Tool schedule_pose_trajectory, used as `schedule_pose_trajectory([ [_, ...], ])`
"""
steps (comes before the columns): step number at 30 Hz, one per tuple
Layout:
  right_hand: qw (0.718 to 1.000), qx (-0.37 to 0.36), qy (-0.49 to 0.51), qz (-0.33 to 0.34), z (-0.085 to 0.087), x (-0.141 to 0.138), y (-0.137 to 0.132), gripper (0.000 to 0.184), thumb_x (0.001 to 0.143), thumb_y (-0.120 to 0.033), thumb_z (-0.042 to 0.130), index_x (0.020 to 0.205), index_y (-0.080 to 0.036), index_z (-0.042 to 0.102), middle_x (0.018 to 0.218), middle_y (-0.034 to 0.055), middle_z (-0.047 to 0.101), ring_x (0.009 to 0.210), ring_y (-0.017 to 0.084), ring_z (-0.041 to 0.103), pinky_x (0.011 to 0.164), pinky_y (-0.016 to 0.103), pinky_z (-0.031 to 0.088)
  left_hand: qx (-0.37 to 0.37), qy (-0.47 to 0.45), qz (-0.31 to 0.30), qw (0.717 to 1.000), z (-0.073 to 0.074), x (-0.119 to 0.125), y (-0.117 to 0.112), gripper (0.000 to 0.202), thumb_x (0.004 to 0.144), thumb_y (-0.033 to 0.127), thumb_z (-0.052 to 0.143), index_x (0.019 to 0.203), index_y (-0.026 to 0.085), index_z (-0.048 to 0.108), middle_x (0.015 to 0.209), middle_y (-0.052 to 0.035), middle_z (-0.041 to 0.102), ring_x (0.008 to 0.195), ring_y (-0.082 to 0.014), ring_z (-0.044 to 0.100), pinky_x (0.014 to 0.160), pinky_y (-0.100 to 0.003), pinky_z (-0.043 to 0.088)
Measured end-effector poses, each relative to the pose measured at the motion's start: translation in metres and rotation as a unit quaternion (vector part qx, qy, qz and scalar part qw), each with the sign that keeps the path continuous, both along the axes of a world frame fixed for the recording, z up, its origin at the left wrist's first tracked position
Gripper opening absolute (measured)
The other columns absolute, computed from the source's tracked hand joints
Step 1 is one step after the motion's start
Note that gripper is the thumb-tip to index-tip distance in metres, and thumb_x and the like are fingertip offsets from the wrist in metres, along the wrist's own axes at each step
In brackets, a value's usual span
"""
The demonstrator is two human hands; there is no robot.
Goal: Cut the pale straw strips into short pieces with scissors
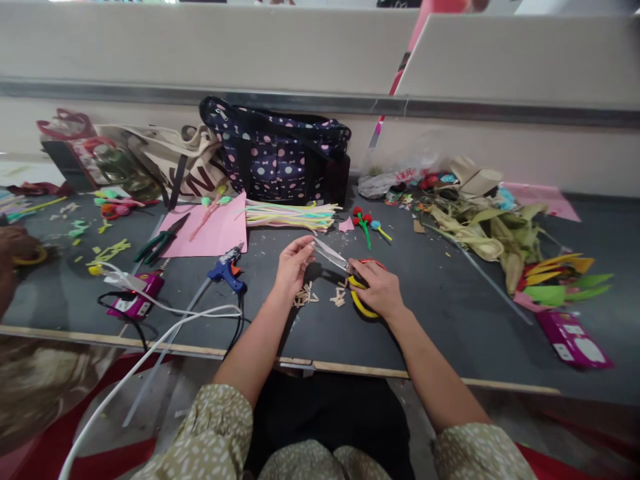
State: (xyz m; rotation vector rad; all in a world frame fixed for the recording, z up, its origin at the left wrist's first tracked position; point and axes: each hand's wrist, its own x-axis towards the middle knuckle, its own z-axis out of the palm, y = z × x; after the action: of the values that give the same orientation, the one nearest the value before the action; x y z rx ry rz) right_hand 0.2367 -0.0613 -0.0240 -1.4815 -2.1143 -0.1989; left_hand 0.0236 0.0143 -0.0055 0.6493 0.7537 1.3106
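Note:
My right hand is closed round the handles of a pair of scissors, whose yellow and red loops show about the fingers. The blades point left and up, toward my left hand. Thumb and fingers of that hand are pinched together at the blade tips; what they hold is too small to make out. Below the hands, on the dark table, lie two small heaps of short beige pieces, one heap by my left wrist and the other heap beside the yellow loop.
Left of my arms lie a blue glue gun, green-handled pliers, a pink sheet and a white cable. Behind are pipe cleaners and a dotted bag. Dried husks lie right. Another person's hand shows far left.

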Motion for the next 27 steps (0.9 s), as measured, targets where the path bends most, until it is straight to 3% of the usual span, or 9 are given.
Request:
schedule_pose_trajectory([
  [9, 1.000, 0.002, -0.013, -0.014, 0.0009, -0.0048, -0.0012, 0.044, 0.084, -0.038, 0.059, 0.124, -0.019, 0.060, 0.100, 0.0063, 0.068, 0.087, 0.016, 0.062, 0.072, 0.024, 0.046, -0.026, -0.028, -0.006, 0.999, 0.0041, 0.0022, -0.0018, 0.034, 0.055, 0.021, 0.085, 0.085, 0.017, 0.070, 0.077, 0.0000, 0.070, 0.059, -0.0068, 0.062, 0.062, -0.018, 0.052],
  [18, 1.000, -0.007, -0.002, -0.022, -0.0063, -0.0030, -0.0013, 0.047, 0.083, -0.038, 0.060, 0.127, -0.022, 0.058, 0.106, 0.0065, 0.068, 0.089, 0.016, 0.063, 0.070, 0.025, 0.047, -0.002, 0.002, 0.001, 1.000, 0.0069, 0.0026, -0.0047, 0.034, 0.059, 0.023, 0.083, 0.089, 0.016, 0.070, 0.072, 0.0003, 0.066, 0.065, -0.0090, 0.063, 0.065, -0.021, 0.052],
  [27, 1.000, -0.006, -0.010, -0.007, -0.0025, -0.0048, -0.0025, 0.044, 0.083, -0.037, 0.061, 0.124, -0.021, 0.060, 0.100, 0.0048, 0.069, 0.085, 0.015, 0.064, 0.069, 0.024, 0.046, 0.019, -0.004, 0.010, 1.000, 0.0056, 0.0027, -0.0038, 0.032, 0.058, 0.021, 0.083, 0.086, 0.017, 0.071, 0.073, 0.0015, 0.065, 0.060, -0.0067, 0.061, 0.063, -0.020, 0.052],
])
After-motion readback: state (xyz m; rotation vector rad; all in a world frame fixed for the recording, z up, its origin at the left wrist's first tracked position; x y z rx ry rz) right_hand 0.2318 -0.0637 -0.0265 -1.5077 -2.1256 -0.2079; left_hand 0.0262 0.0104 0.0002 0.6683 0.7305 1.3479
